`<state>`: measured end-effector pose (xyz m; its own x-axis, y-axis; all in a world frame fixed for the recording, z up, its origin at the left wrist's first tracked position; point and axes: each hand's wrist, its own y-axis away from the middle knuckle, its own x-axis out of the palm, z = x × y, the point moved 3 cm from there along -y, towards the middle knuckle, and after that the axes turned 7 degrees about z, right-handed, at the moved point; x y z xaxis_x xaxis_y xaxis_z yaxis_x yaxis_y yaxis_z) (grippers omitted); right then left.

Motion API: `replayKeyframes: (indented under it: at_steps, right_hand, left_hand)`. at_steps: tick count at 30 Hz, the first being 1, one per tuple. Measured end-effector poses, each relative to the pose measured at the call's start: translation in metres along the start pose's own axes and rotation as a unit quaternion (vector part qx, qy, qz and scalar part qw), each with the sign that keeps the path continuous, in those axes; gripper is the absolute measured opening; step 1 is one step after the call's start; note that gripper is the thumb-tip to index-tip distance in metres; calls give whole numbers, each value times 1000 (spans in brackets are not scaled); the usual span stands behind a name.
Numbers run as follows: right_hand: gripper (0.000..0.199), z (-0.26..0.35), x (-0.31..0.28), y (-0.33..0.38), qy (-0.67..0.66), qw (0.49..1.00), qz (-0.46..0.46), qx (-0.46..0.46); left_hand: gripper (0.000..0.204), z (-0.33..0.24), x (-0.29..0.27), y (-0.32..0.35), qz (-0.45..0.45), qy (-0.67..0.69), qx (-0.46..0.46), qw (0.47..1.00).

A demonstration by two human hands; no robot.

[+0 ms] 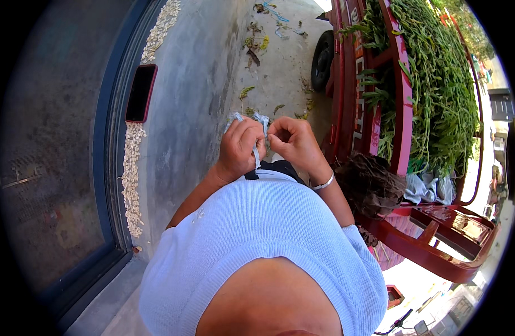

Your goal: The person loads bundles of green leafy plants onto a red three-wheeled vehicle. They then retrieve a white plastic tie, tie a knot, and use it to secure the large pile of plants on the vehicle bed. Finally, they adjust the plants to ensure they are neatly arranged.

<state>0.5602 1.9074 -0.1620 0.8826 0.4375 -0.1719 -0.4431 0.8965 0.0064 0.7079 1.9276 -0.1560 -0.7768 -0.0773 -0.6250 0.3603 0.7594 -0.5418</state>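
Both hands are in front of my waist, close together. My left hand (240,148) is closed around a pale blue-white strip (261,119), which looks like thin cloth or plastic. One end pokes out above the knuckles and another hangs below the fingers. To its right, my right hand (298,144) is curled, its thumb and forefinger pinched together at the strip's edge. A silver bangle (323,182) circles the right wrist. The strip's middle is hidden inside the left fist.
On the left ledge, pale flat seeds (132,179) lie in a long row with a red-edged phone (141,93) among them. A red cart (402,95) loaded with green leafy stalks (437,84) stands at right, beside a dark brown bundle (369,185). Fallen leaves (246,92) dot the concrete ahead.
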Motion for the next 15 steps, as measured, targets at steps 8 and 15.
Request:
replayKeyframes:
  at_steps: [8, 15]
  right_hand:
    - [6, -4, 5, 1, 30, 999, -25, -11]
    - [9, -23, 15, -1, -459, 876, 13, 144]
  left_hand:
    - [21, 3, 5, 2, -35, 12, 15, 999]
    - [18, 13, 15, 11, -68, 232, -163, 956]
